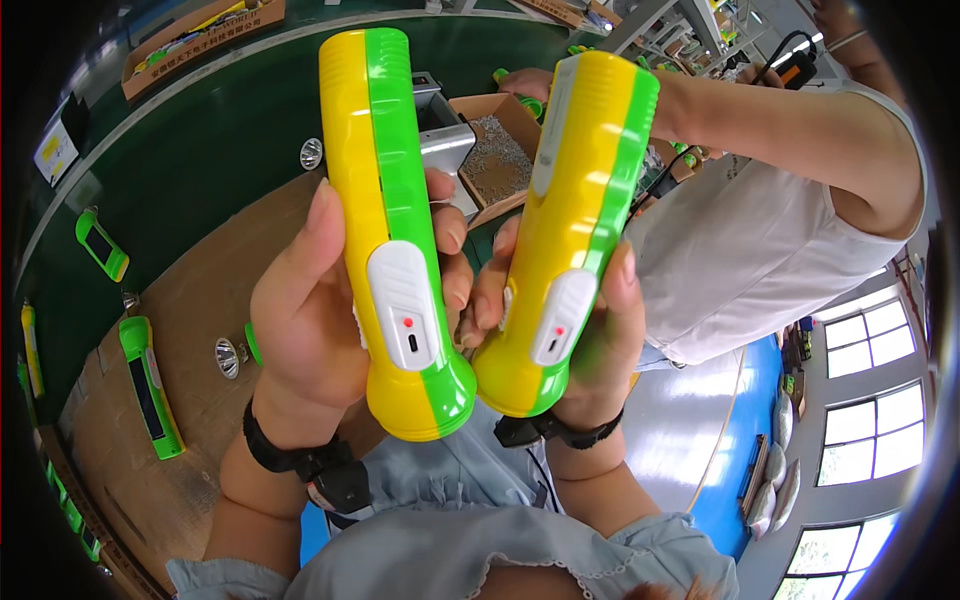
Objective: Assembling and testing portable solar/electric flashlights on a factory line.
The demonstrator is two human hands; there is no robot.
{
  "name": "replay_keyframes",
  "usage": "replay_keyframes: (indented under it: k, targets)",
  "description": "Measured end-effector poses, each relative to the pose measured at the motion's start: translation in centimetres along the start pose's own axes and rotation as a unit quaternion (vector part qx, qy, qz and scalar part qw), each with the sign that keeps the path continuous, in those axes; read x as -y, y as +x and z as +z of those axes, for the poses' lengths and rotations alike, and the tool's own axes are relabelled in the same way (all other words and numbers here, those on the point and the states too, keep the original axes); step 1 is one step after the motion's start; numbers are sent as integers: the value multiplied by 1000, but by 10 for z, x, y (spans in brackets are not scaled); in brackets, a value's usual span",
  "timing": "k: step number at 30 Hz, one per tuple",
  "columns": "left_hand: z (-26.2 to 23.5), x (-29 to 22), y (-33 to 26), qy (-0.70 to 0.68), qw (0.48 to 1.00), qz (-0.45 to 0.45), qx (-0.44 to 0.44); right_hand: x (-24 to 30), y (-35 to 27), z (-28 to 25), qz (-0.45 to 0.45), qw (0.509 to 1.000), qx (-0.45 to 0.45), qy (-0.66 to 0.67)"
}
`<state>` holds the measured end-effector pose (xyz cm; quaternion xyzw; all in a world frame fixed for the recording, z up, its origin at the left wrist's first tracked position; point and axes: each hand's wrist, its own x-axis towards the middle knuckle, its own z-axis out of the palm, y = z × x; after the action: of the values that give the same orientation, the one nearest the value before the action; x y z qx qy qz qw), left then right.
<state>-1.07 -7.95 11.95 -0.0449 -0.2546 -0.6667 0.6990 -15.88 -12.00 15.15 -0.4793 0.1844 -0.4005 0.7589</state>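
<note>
Two yellow-and-green flashlights are held up by the two hands. The left flashlight point(365, 170), taken here as landmark, is grasped by the left hand point(300, 310), with thumb and fingers closed around opposite sides of its barrel. Just to its right, the right flashlight point(575, 190) is grasped in the same way by the right hand point(610, 330). The flared heads are turned toward the wearer and appear to touch, while the tails are spread apart. On each white panel point(397, 285), a red indicator light point(407, 323) is shown above a small port. From this, an inspection or comparison step is judged to be in hand. For the next move, firm grips would be needed on the smooth barrels, with the heads parted without scraping. Left of the landmark, a reflector cup point(228, 358) is seen on brown sheeting point(200, 270).
</note>
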Motion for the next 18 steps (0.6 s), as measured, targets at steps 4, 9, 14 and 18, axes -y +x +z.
replay_keyframes:
  k: [4, 9, 14, 18]
  targets:
    - [-1, 0, -1, -94, 995, -23, -23, 1, -4, -9, 40, 996, 75, 19]
    - [-16, 6, -8, -114, 992, -44, 24, -8, -7, -6, 43, 992, 90, 79]
    - [-13, 7, -14, -59, 995, -79, 18, -11, -8, -9, 34, 987, 100, 118]
    - [-10, 3, -12, 8, 995, -103, 12, -14, -11, -11, 38, 992, 87, 88]
